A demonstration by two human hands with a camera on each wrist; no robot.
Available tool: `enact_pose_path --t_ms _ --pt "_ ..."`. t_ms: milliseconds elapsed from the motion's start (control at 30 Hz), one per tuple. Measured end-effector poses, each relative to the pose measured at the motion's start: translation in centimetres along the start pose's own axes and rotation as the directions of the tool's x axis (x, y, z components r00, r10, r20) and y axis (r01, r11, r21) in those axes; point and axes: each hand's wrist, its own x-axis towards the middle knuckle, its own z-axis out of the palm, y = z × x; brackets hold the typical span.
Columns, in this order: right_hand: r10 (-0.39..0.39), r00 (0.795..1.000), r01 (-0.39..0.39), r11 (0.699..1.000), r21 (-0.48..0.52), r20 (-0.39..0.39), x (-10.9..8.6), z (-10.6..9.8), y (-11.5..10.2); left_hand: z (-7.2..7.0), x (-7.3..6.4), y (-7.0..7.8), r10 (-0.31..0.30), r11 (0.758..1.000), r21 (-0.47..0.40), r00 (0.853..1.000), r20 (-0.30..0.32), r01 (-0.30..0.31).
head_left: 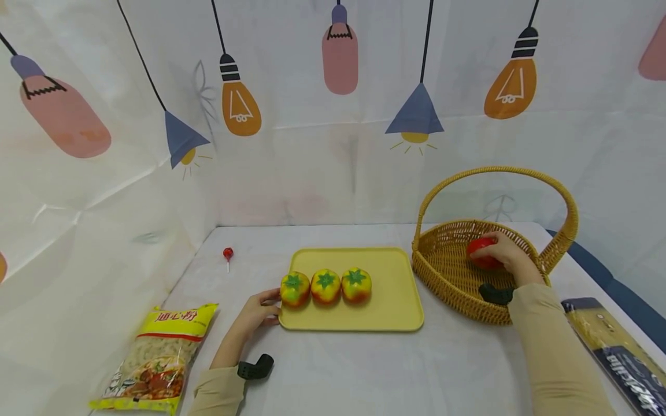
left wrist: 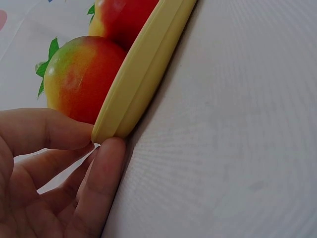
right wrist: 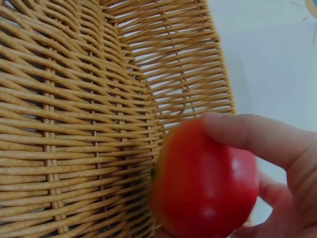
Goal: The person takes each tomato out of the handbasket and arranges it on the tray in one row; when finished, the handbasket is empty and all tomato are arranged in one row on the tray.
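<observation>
My left hand [head_left: 260, 312] pinches the left edge of a yellow tray [head_left: 392, 292]; in the left wrist view the fingertips close on its rim [left wrist: 133, 89]. Three persimmons [head_left: 325, 286], yellow to red with green star-shaped tops, sit in a row at the tray's left and middle. On the right, my right hand [head_left: 507, 254] reaches into a wicker basket [head_left: 442, 289] and grips a red persimmon [right wrist: 208, 183]. This one shows a yellowish side in the right wrist view. Its underside is partly hidden, close over the woven base.
The basket's tall handle [head_left: 496, 169] arches over the right forearm. A bag of pasta [head_left: 156, 358] lies at the front left, and a small red lollipop [head_left: 228, 254] lies behind it. A brown-and-navy flat package [head_left: 619, 352] lies at the right edge. A patterned white curtain [head_left: 302, 167] hangs behind.
</observation>
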Motion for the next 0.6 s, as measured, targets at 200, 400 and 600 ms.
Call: enact_pose_path --t_ms 200,400,600 --pt "-0.035 0.999 0.037 0.999 0.037 -0.041 -0.1 0.2 -0.4 0.0 -0.1 -0.1 0.022 1.0 -0.019 1.0 0.006 -0.022" --pt "-0.064 0.995 0.072 0.991 0.117 -0.071 -0.6 0.4 -1.3 0.0 -0.2 -0.1 0.032 0.999 -0.026 0.999 0.015 -0.032" --pt "-0.116 0.991 0.125 0.977 0.175 -0.06 -1.7 0.5 -3.5 0.0 -0.1 0.0 0.021 0.999 -0.024 1.0 0.007 -0.021"
